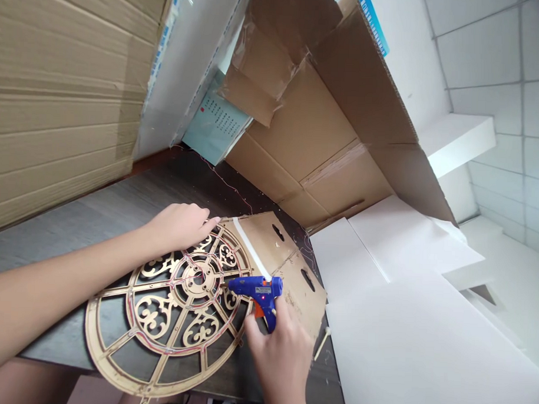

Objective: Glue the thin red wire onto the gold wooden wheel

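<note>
A round wooden lattice frame (171,342) with scroll cut-outs lies on the dark table, red and pale wires running along its inner rings. My left hand (183,225) rests on its far rim, with the fingers curled over the edge and partly hidden. In my right hand (282,347) is a blue glue gun (257,288), gripped by the handle near its orange trigger. A small red light glows on its body. The nozzle points left, at the right side of the frame's inner ring. A white glue stick sticks up behind the gun.
A flat cardboard piece (301,309) with two slots lies right of the frame. Cardboard box walls (307,138) stand behind, near a pale green booklet (214,120). White boards (406,342) stand at right. A thin red wire (228,183) trails across the table (105,208).
</note>
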A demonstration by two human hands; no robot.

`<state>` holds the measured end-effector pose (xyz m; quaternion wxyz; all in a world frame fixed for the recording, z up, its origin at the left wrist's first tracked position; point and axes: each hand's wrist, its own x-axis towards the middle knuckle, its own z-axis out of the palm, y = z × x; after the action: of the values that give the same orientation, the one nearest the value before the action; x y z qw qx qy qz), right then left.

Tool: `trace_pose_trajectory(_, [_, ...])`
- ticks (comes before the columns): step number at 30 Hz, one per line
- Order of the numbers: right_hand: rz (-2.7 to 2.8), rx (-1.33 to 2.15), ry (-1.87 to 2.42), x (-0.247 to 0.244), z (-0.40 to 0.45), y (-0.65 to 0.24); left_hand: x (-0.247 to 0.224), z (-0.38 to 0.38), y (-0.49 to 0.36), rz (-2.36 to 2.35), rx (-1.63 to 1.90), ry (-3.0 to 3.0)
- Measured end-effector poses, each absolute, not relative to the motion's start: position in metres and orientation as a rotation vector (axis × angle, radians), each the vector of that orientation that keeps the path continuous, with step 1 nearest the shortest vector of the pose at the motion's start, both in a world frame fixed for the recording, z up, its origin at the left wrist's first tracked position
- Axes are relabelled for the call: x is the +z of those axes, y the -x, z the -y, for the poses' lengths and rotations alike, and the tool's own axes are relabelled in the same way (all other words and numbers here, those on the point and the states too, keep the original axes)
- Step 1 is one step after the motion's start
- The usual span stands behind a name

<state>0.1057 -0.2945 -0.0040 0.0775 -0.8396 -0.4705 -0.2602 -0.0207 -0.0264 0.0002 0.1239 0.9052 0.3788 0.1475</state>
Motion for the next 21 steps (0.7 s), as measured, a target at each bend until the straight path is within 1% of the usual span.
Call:
trace_pose_trajectory(17, [1.525,-0.917,2.435,0.006,0.294,-0.097,0.0,0.026,0.021,-1.093,0.4,-2.653])
trace_pose_trajectory(21, [1.536,-0.902,2.417,0.007,0.295,-0.098,-0.002,0.025,0.02,-1.094,0.403,-2.661])
